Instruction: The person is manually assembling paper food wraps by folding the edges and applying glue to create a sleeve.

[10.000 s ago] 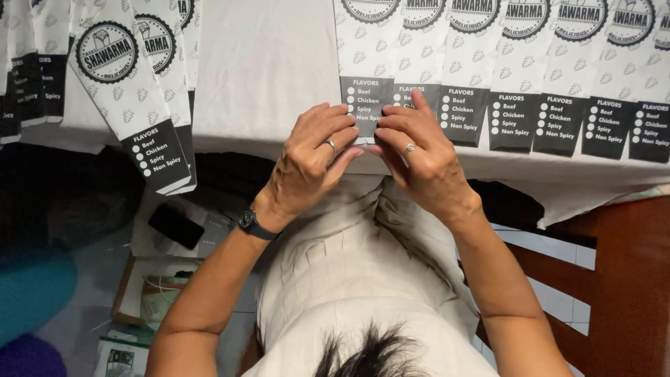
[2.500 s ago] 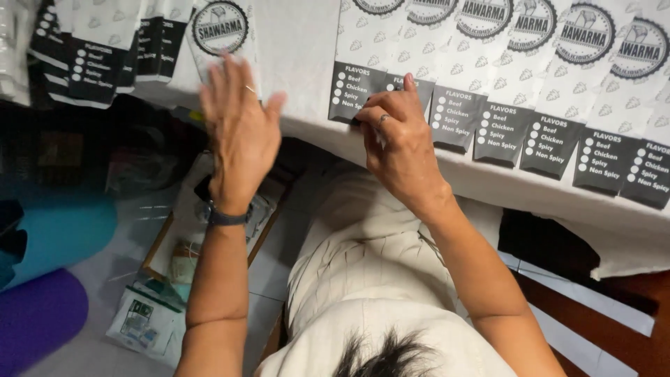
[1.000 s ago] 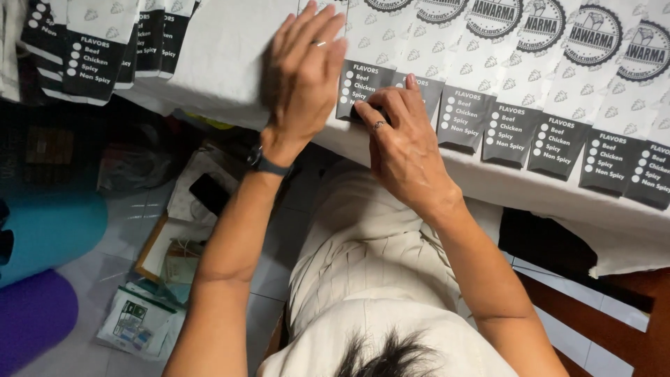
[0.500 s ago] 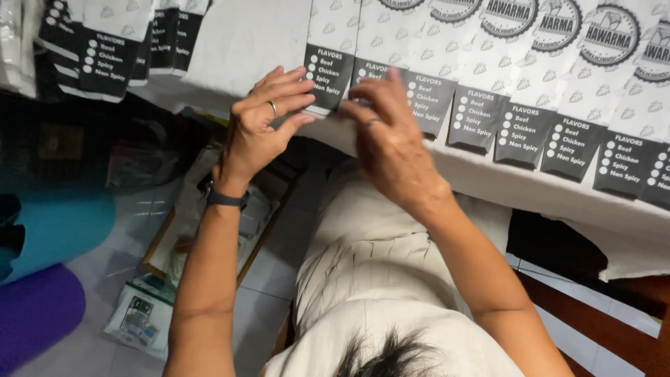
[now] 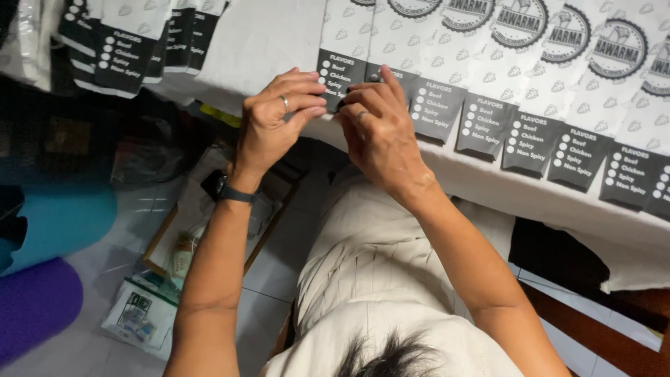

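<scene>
Your left hand (image 5: 279, 115) and right hand (image 5: 380, 129) both pinch the dark end of a paper sleeve (image 5: 342, 52) at 12 o'clock on the table edge (image 5: 488, 188); tugging unevenly could tear it or disturb the overlapping row (image 5: 530, 112) at 2 o'clock.

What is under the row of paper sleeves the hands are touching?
Under the row of paper sleeves lies a white tablecloth. The left hand and right hand cover one sleeve's edge; the table beneath is hidden.

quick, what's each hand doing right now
Left hand: fingers curled, pinching the dark bottom edge of a paper sleeve.
Right hand: fingers bent, touching the same sleeve's edge; whether it grips cannot be told.
</scene>
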